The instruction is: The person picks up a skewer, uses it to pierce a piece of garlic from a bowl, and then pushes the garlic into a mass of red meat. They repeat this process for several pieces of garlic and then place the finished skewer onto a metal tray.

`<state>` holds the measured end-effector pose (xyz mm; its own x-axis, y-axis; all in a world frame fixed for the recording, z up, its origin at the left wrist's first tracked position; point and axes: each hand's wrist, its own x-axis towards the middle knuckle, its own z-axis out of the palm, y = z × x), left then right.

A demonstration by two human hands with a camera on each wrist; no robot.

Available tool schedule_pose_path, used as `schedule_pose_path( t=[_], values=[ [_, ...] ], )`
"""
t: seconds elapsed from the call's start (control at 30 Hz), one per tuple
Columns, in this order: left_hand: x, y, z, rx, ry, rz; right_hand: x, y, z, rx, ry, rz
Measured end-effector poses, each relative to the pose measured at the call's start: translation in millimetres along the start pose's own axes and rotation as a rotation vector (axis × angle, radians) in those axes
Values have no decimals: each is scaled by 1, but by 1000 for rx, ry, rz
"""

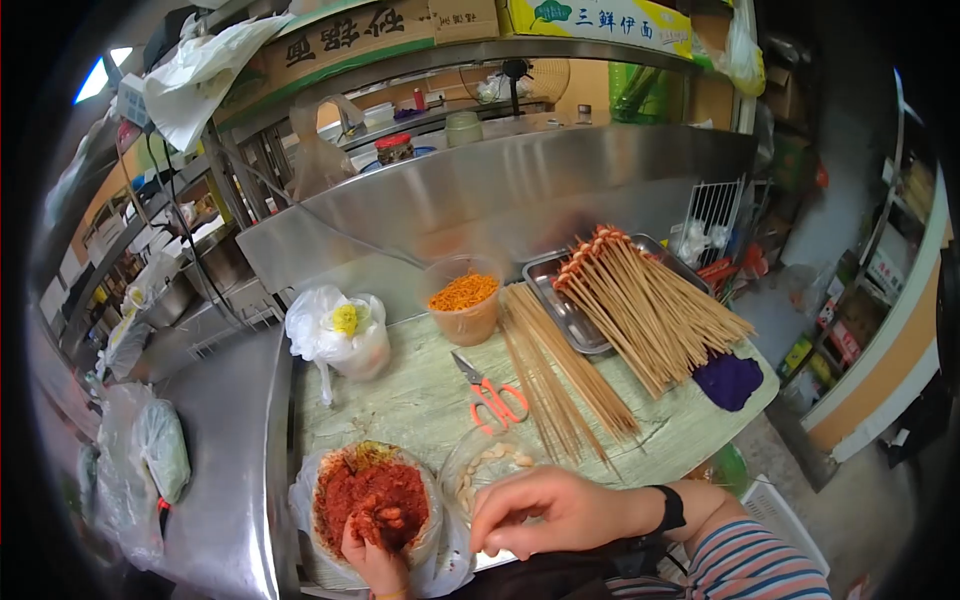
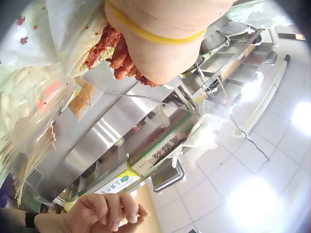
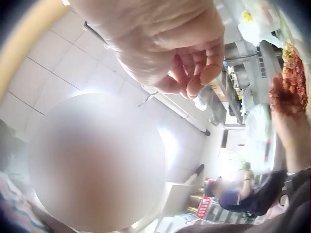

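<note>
My left hand (image 1: 380,565) is down in a plastic-lined bowl (image 1: 432,530) of chunky red, chili-coated mix (image 1: 340,495). Its fingers (image 3: 284,94) are smeared thickly with red; how tightly they close on the mix I cannot tell. A yellow band (image 2: 146,33) circles that wrist. My right hand (image 1: 545,510) hovers to the right of this bowl, loosely curled and holding nothing, as the right wrist view shows. Just beyond it a clear bowl (image 1: 452,462) holds pale pieces (image 1: 500,455).
Orange-handled scissors (image 1: 488,395) and bare bamboo skewers (image 1: 565,375) lie on the green tabletop. A metal tray (image 1: 545,300) bears loaded skewers (image 1: 650,310) beside a purple cloth (image 1: 728,382). Farther back stand a tub of orange shreds (image 1: 465,310) and a bagged tub (image 1: 350,345).
</note>
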<state>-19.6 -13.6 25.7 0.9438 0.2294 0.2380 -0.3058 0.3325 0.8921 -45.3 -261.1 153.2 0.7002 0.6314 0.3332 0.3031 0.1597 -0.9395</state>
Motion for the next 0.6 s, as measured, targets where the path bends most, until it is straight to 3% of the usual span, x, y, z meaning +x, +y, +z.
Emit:
schedule_pose_path(
  t=[0.07, 0.13, 0.2, 0.23, 0.27, 0.33, 0.37, 0.5, 0.6],
  values=[
    [0, -3, -5, -5, -16, 14, -2, -40, -5, 152, 111, -333],
    [-1, -5, -7, -60, 2, -16, -7, -63, 0, 296, 49, -584],
    [1, -35, -23, -32, 317, 31, -12, -74, 13, 408, -76, -721],
    [-3, -16, -17, -34, 107, -25, -14, -78, 19, 439, -124, -744],
    [1, -19, -23, -14, 51, 23, -15, -79, 24, 465, -157, -757],
    [-3, -16, -19, -51, 84, -57, -15, -78, 35, 503, -194, -754],
    [-2, -21, -17, 0, 157, -14, -15, -78, 42, 505, -205, -751],
    [-3, -10, -12, -38, -2, -61, -15, -81, 51, 517, -218, -737],
    [-6, 2, 4, -4, 112, -11, -20, -82, 56, 518, -206, -741]
  ],
)
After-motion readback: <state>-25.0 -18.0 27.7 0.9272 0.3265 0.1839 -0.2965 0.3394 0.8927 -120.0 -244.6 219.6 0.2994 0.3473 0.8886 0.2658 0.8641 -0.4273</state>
